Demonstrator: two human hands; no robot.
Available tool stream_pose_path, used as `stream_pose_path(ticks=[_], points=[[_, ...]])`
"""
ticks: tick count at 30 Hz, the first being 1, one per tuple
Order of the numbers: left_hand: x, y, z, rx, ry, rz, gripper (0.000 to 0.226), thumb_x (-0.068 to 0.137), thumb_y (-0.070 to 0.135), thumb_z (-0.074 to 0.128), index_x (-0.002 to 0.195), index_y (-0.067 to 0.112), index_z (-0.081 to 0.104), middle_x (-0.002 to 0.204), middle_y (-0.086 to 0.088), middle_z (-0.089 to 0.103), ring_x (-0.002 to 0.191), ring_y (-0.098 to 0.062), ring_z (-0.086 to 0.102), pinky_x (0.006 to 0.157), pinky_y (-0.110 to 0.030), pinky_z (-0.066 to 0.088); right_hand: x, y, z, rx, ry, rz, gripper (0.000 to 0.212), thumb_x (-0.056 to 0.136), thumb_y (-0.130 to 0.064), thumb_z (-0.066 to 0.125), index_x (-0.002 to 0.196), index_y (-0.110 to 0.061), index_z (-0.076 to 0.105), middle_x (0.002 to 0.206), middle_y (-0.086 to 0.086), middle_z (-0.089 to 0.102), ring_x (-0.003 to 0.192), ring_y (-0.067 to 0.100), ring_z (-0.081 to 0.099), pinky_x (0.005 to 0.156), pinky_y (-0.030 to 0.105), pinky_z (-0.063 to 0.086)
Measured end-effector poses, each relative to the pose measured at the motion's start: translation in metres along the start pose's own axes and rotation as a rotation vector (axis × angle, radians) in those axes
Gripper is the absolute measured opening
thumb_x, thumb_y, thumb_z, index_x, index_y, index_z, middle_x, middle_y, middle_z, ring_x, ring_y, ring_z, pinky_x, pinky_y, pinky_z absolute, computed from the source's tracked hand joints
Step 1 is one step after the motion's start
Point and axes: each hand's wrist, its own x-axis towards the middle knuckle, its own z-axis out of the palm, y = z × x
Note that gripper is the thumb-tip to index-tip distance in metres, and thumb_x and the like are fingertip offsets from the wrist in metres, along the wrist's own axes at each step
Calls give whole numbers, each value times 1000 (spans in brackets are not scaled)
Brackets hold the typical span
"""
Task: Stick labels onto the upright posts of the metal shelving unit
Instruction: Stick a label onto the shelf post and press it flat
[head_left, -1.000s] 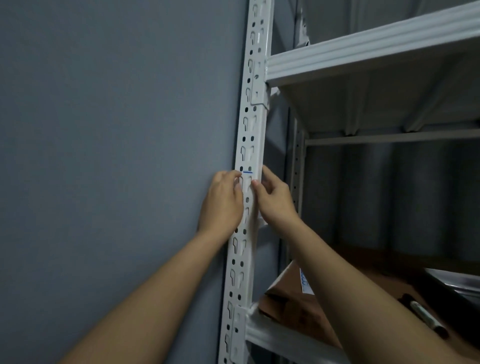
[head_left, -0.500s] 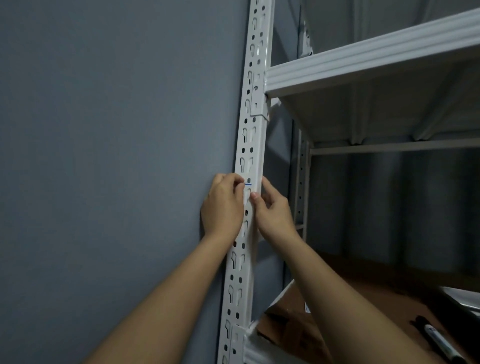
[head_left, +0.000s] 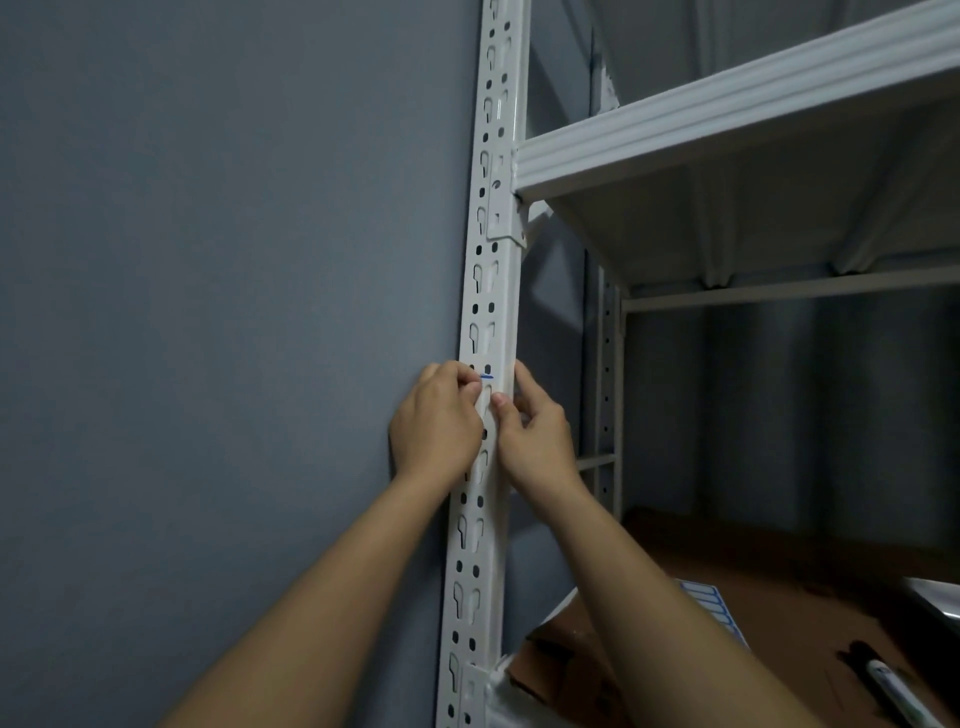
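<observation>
A grey wall (head_left: 208, 312) is filling the left of the view, with the white metal shelving unit (head_left: 727, 119) standing against it. Its front upright post (head_left: 491, 291) (punched with keyhole slots) is running top to bottom. Both hands are working at mid-height on this post, sitting lower in the view than a second ago while more of the post above them is showing. The left hand (head_left: 436, 421) is curling its fingers against the post's left edge, its grip pinching the label (head_left: 487, 387). The right hand (head_left: 535, 431) is pinching the label's right side, thumb on the post face. The label, white with a blue line along its top, is lying on the post between the fingertips, as before. On the lower shelf a marker (head_left: 891, 686) is lying on brown cardboard (head_left: 779, 597).
</observation>
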Motion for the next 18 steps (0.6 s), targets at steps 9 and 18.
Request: stream_pose_path(ticks=[9, 18], points=[[-6, -7, 3, -101, 74, 49, 16, 95, 24, 50, 108, 23, 58, 112, 2, 57, 95, -20, 60, 80, -35, 48, -1, 4, 6, -86, 43, 43, 47, 96, -24, 49, 140, -39, 43, 118, -6, 68, 103, 14, 66, 93, 41, 52], [-10, -7, 4, -145, 105, 41, 12, 94, 27, 53, 101, 28, 63, 103, 7, 54, 84, -11, 59, 67, -22, 34, 0, 6, 8, -113, 38, 67, 49, 93, -34, 47, 141, -41, 39, 123, -5, 65, 108, 17, 63, 94, 44, 52]])
